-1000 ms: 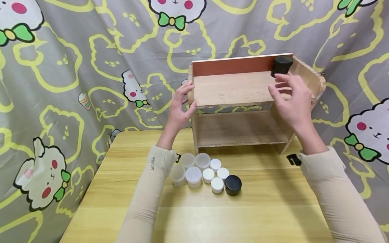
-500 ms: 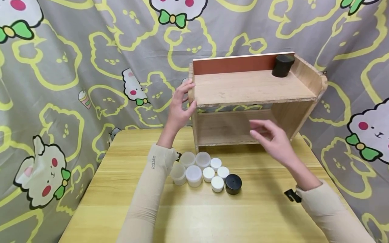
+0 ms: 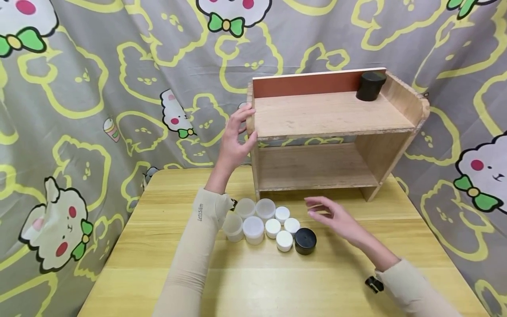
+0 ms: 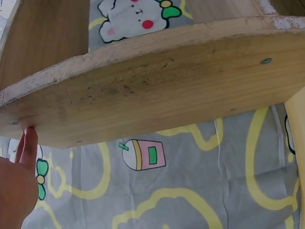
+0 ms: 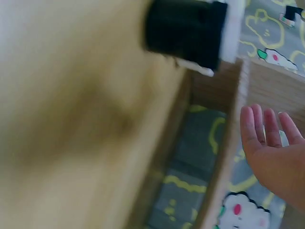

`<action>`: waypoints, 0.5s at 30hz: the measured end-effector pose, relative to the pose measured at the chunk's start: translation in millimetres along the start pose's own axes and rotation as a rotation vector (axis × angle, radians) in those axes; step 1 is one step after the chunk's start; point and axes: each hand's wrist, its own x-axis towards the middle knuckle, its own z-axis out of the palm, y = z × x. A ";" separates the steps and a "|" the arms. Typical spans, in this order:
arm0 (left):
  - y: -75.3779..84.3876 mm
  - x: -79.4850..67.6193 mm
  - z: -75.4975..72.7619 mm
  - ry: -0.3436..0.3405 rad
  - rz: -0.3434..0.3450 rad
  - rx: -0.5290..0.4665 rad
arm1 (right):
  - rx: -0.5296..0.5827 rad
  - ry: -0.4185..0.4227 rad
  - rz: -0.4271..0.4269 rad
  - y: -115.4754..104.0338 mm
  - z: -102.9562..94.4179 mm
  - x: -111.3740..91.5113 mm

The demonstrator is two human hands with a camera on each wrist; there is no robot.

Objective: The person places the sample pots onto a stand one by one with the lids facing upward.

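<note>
My left hand rests against the left side panel of a small two-tier wooden shelf. In the left wrist view, its fingertips touch the panel's outer face. My right hand hovers over the table in front of the shelf with fingers loosely bent and nothing in them. Just left of and below it stands a black lidded jar. Beside that jar are several small white jars and several larger translucent jars. Another black jar stands in the top tier's back right corner.
A light wooden table carries the shelf and jars. Behind it hangs a grey patterned curtain. The shelf's lower tier lies under the top board.
From beside the black jar on the top tier, my right hand has come down and left, past the lower tier, to the jars on the table. My left hand has stayed on the shelf.
</note>
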 end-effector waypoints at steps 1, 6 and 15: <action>0.4 0.1 0.4 0.000 -0.005 -0.004 | 0.014 -0.015 0.014 4.1 3.1 -3.0; 7.1 0.3 1.8 0.010 -0.023 -0.023 | 0.073 -0.106 0.079 22.3 13.9 -13.4; 41.0 0.2 -3.9 0.011 -0.027 -0.044 | 0.045 -0.223 0.073 37.0 19.8 -21.3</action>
